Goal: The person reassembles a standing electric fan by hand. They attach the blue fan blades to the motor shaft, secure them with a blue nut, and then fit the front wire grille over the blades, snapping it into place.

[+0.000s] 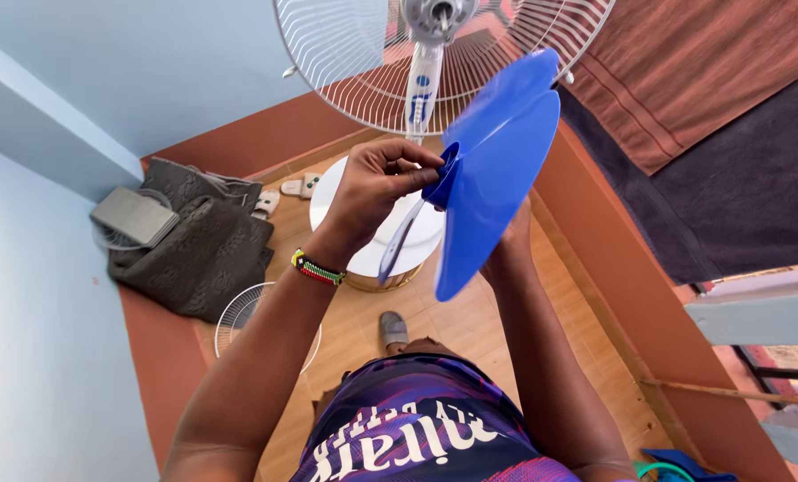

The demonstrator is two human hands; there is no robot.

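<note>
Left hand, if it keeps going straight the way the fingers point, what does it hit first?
Likely the blue fan blade: the left hand already pinches its hub, fingertips aimed at it. Depth is uncertain.

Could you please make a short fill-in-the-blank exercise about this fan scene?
1. The left hand pinches the hub of a fan blade whose colour is ____.
2. The white rear grille stands ____ the blade.
3. The loose front grille lies on the ____.

Missing words: blue; behind; floor

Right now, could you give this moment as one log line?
left hand: grips blue fan blade hub | right hand: behind blade, supporting | rear fan grille: on stand
</note>
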